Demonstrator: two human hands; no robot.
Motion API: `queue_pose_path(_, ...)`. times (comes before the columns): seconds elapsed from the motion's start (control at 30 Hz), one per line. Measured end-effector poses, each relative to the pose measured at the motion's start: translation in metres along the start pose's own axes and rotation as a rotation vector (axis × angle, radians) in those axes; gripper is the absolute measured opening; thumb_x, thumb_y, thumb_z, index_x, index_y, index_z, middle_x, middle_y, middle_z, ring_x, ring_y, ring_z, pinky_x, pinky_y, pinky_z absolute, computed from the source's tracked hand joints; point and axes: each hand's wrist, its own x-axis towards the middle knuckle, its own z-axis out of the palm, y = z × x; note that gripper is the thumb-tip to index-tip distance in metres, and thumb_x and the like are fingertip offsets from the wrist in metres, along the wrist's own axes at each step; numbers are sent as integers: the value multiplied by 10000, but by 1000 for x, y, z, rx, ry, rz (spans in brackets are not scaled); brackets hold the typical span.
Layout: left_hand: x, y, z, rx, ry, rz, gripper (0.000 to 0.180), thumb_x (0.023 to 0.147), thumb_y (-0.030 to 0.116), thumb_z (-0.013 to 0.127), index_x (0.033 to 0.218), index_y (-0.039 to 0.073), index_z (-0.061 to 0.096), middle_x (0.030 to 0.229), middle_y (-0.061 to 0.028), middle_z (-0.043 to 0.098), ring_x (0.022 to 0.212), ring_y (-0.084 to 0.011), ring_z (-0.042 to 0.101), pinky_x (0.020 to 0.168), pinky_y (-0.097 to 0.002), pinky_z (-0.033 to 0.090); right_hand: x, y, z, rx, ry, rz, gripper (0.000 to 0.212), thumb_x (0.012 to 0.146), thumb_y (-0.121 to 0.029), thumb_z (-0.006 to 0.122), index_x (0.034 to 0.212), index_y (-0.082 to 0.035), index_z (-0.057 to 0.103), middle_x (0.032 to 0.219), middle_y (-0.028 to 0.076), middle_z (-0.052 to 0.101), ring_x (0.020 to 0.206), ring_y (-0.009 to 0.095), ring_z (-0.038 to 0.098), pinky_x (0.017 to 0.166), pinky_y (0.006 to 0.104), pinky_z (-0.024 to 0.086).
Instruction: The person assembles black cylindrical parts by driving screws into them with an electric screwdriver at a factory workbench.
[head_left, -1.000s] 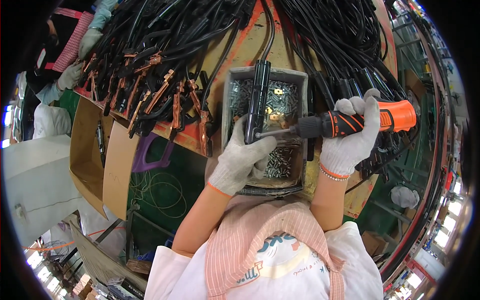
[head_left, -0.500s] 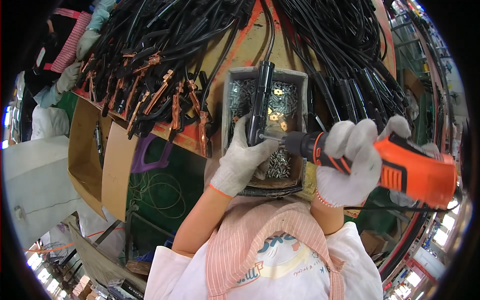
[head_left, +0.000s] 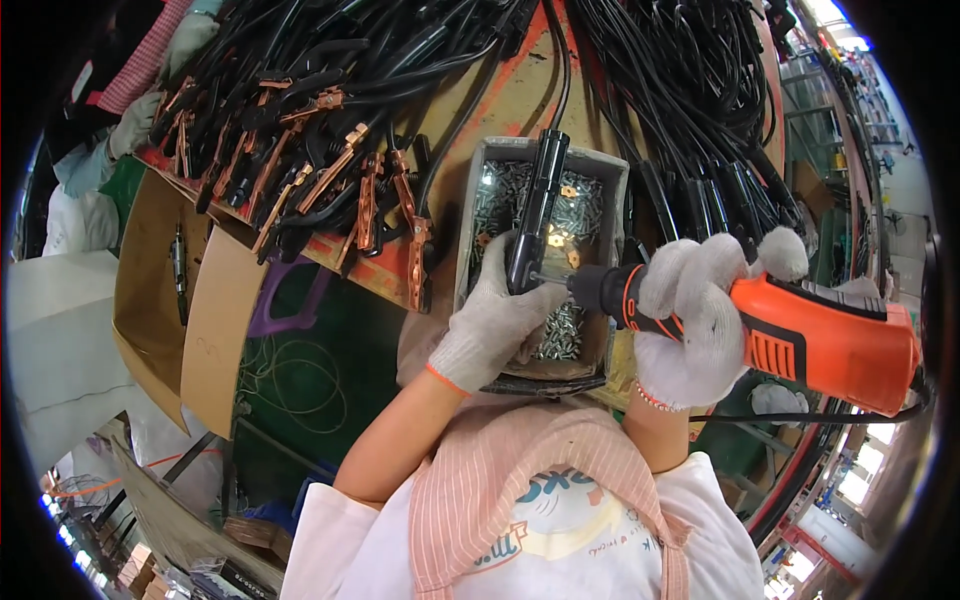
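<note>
My gloved left hand (head_left: 492,325) is closed around the lower end of a black tubular cable handle (head_left: 540,205), which slants over a box of screws. A cable runs from the handle's far end. In my gloved right hand (head_left: 705,310) is an orange and black power screwdriver (head_left: 815,340), held level and pointing left. Its thin bit (head_left: 550,277) reaches the side of the handle close to my left thumb; the exact contact point is too small to make out. Under the handle, the grey box (head_left: 618,240) holds many small screws (head_left: 562,335) and several brass-coloured plates (head_left: 568,191).
Black cables with copper-jawed clamps (head_left: 370,205) are heaped at the left of the table (head_left: 470,150). More cables with black handles (head_left: 700,205) lie at the right. An open cardboard box (head_left: 215,320) stands left. Another person's gloved hand (head_left: 135,125) is at the far left.
The view has shifted slightly, so the handle and box appear a little farther right. Both hands keep their grips, and the screwdriver bit stays at the handle's side.
</note>
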Motion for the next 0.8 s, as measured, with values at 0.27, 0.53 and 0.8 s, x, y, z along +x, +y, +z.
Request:
queue_pose_path(0.27, -2, 10, 4, 85, 7, 25, 818, 838, 116, 706, 1481, 55, 204, 761, -17, 559, 474, -89, 490, 380, -247, 387, 2, 3, -5, -211, -86, 38, 482, 794, 124, 559, 1158, -106, 341, 862, 81, 522, 587, 190, 534, 523, 322, 481)
queue_pose_path(0.53, -10, -1, 17, 78, 11, 80, 603, 868, 135, 711, 1353, 128, 353, 756, 13, 534, 505, -76, 497, 383, -223, 352, -13, -20, -13, -60, 148, -64, 564, 814, 52, 585, 1277, -152, 336, 710, 40, 447, 539, 179, 494, 510, 282, 434)
queue_pose_path(0.8, -29, 27, 123, 66, -254, -20, 369, 930, 166, 648, 1188, 98, 394, 628, 2, 477, 420, -82, 405, 358, -248, 304, -43, -115, -101, 116, 441, -468, 633, 880, 29, 516, 1454, -85, 277, 735, 32, 389, 542, 133, 359, 466, 264, 350)
